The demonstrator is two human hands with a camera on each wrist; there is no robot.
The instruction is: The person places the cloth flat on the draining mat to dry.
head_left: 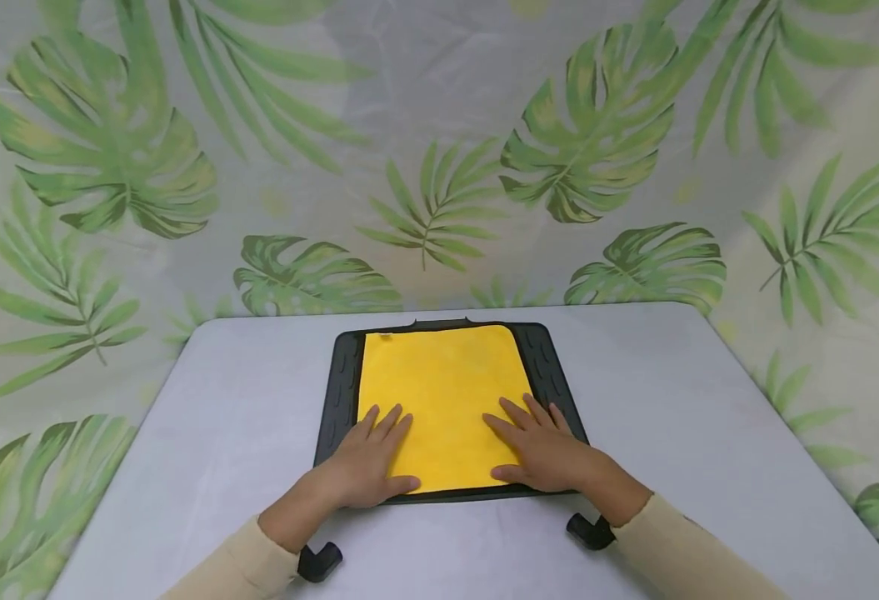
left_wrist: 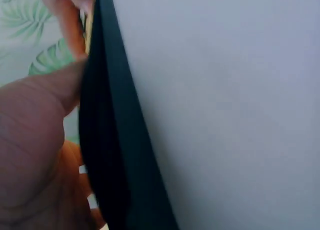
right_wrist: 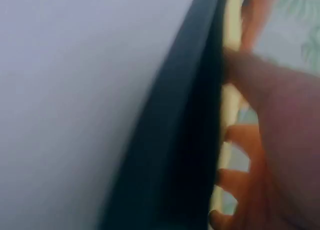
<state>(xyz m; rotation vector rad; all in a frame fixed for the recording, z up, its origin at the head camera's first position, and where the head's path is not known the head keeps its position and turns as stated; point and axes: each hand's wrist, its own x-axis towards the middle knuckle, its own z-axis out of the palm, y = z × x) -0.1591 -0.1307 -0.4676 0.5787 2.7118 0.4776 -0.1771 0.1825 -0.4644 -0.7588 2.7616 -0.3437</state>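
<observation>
A flat yellow cloth [head_left: 442,383], nearly square, lies spread over a black ridged board [head_left: 342,385] with a raised rim. On its near left corner rests my left hand [head_left: 364,463], fingers straight and spread, thumb pointing inward. My right hand [head_left: 547,450] lies likewise on the near right part, fingertips on the cloth. In the left wrist view, the thumb [left_wrist: 55,85] reaches over the board's dark near edge [left_wrist: 107,115]. From the right wrist, the same edge [right_wrist: 170,120] shows with a strip of yellow and the fingers [right_wrist: 240,182] beyond it.
The board sits on a white table [head_left: 244,400] with rounded far corners. Behind the table hangs a leaf-patterned backdrop [head_left: 439,108]. Black camera mounts [head_left: 321,562] stick out below both wrists, close over the table.
</observation>
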